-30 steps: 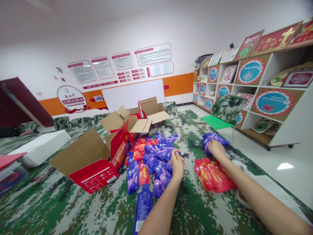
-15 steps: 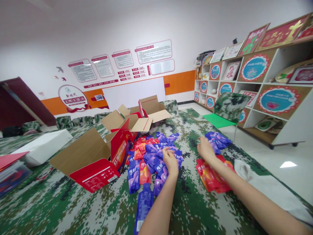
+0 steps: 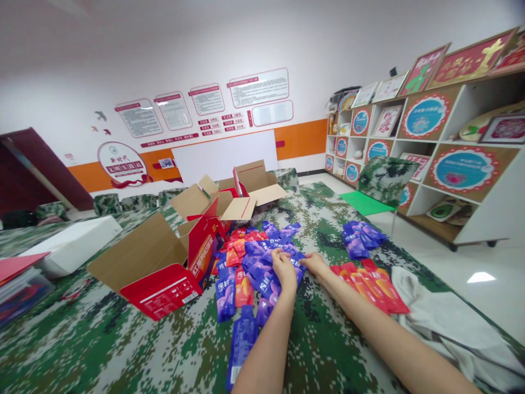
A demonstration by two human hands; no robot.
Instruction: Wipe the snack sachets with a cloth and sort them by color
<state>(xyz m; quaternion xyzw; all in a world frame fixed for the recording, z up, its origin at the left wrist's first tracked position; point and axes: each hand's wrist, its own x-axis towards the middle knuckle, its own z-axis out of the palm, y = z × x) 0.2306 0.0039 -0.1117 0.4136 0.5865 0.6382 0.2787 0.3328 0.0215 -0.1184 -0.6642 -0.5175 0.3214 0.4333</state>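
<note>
A mixed pile of purple pouches [image 3: 256, 260] and red-orange pouches [image 3: 243, 287] lies on the table before me. At the pile's right side my left hand [image 3: 284, 267] has its fingers curled on a purple pouch. My right hand [image 3: 315, 264] pinches the right edge of a purple pouch beside it; its fingertips are partly hidden. To the right, several red pouches [image 3: 375, 284] lie side by side under my right forearm. Farther back sits a separate group of purple pouches [image 3: 361, 238]. One purple pouch [image 3: 243, 347] lies alone by my left forearm.
Open red cartons [image 3: 164, 290] with raised flaps stand left of the pile, and more open boxes [image 3: 254, 183] behind. A white cloth [image 3: 447, 323] lies at the right table edge. A white foam block [image 3: 77, 243] and a plastic bin [image 3: 24, 295] are at left.
My right hand has moved left from the separate purple group to the mixed pile, uncovering the red pouches more. My left hand has stayed nearly in place.
</note>
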